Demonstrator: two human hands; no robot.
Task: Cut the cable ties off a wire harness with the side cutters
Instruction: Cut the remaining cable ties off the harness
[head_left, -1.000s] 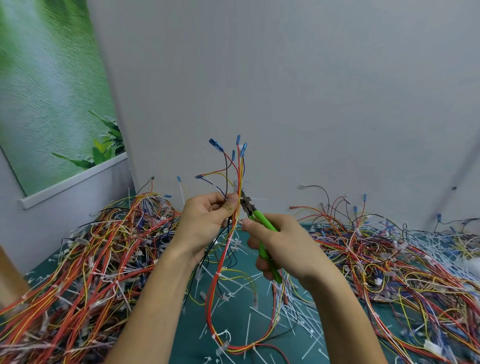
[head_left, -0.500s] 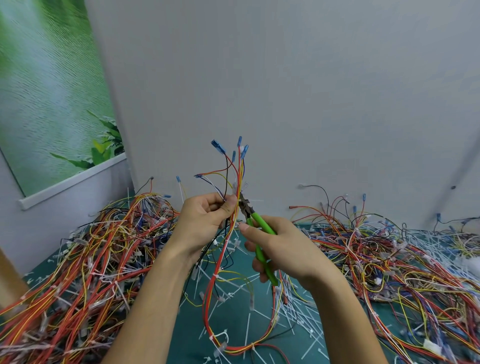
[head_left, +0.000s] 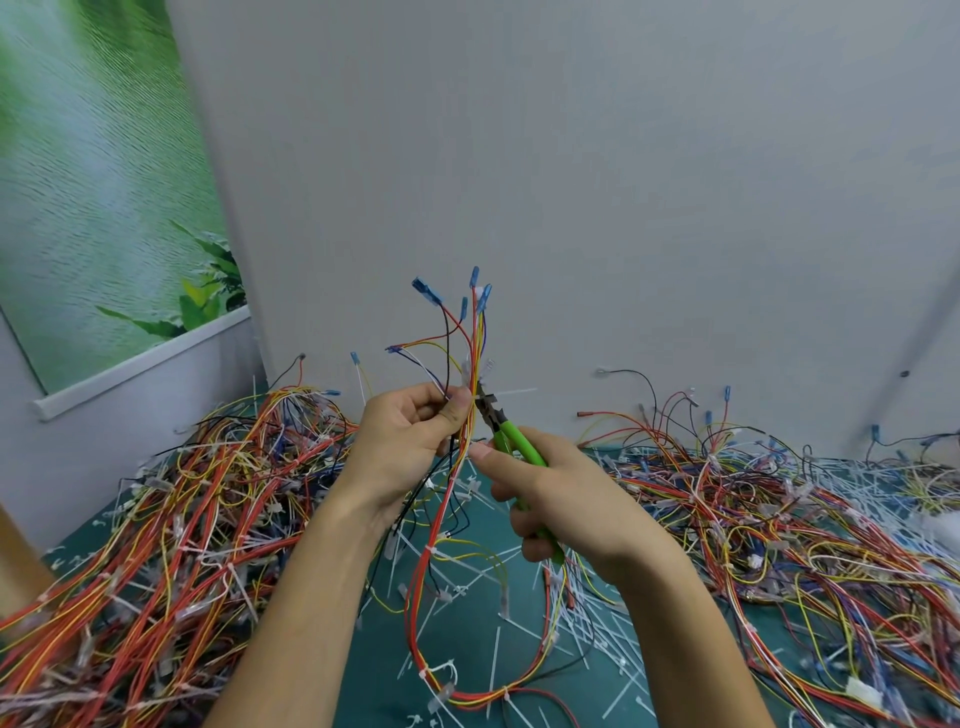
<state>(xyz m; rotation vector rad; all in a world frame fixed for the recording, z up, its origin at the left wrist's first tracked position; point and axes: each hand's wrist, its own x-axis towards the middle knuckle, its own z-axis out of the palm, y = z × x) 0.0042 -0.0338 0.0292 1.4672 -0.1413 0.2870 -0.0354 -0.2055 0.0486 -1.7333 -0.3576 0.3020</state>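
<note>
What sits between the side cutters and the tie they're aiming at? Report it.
Nothing visible. The side cutters in the right hand have their tips at the cable tie on the wire harness, right beside the thumb of the left hand.

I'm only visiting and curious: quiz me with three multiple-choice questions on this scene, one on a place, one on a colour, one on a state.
1. Where is the nose of the side cutters?
A) flat on the table
B) at the wire harness, beside the left hand
C) buried in a pile
2. What colour are their handles?
A) red
B) black
C) green
3. What is the left hand doing?
A) gripping the harness
B) lying flat
C) pointing at the wall
Answers: 1 B, the tips meet the bundle by the thumb; 2 C, green shows above the right hand; 3 A, fingers curl round the wires.
</note>
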